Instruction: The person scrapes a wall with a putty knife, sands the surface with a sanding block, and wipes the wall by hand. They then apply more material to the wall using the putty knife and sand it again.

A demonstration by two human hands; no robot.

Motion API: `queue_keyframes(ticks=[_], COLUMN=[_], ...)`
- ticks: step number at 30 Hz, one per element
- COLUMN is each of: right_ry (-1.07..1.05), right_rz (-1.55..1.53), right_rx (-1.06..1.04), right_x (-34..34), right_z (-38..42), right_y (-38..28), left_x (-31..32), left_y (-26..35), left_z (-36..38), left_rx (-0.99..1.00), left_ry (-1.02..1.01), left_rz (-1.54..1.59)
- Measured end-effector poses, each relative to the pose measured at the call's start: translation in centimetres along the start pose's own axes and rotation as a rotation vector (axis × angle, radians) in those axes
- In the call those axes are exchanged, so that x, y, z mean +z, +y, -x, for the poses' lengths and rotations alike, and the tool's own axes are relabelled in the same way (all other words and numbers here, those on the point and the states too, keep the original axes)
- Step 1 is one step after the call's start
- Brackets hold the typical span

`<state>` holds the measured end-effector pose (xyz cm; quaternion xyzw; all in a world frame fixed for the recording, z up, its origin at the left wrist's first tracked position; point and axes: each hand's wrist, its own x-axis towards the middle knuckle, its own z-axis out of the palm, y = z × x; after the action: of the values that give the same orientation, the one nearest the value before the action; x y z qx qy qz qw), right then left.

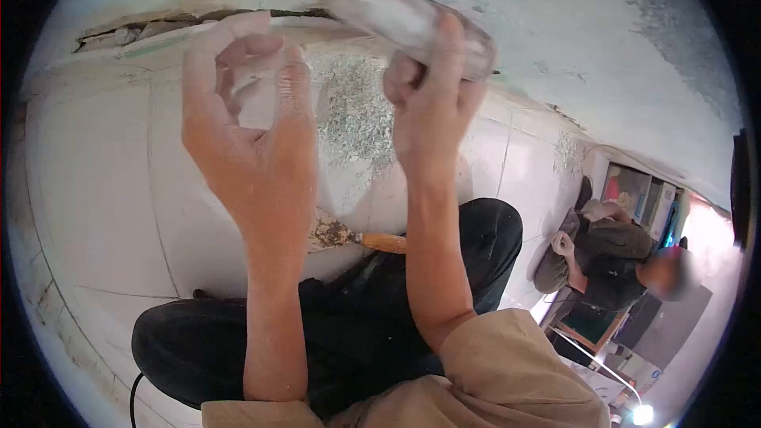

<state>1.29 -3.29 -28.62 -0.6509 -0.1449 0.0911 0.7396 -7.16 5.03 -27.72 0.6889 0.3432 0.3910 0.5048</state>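
My left hand (254,111) is raised beside the cracked base of the wall, dusted with white powder. Its fingers are curled and stand apart from the thumb, with nothing visible between them. A long, flat, whitish-grey piece (388,20), smeared by motion, is gripped in my right hand (432,95); I cannot tell its kind. My right thumb lies along its face, and its far end overlaps the dark crack (166,25) in this view. On the floor between my forearms lies a scraper (380,242) with a wooden handle and a crusted blade.
Crumbled debris (353,103) covers part of the white tiled floor (95,190). The pale wall (547,16) rises close ahead. At the right, another person (610,261) sits near a shelf (634,190), with a lit lamp (642,414) below.
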Motion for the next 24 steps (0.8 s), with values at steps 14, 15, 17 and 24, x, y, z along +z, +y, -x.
queue_keyframes(ticks=[14,15,17,24], right_ry=[0.048,0.044,0.148,-0.090], right_rz=[-0.128,-0.128,-0.175,-0.012], right_rx=[0.007,0.008,-0.010,0.151], right_x=[-3.7,-3.4,-2.1,-1.5], right_z=[-0.3,-0.5,-0.6,-0.8], right_y=[-0.8,-1.0,-1.1,-2.3], left_x=[0.6,0.8,1.4,3.4], left_y=[-0.1,0.1,0.8,1.1], left_z=[0.3,0.2,0.3,0.2], left_rx=[-0.174,-0.175,-0.350,-0.486], left_ry=[0.009,0.013,-0.083,-0.217], left_rz=[0.066,0.066,0.254,0.361])
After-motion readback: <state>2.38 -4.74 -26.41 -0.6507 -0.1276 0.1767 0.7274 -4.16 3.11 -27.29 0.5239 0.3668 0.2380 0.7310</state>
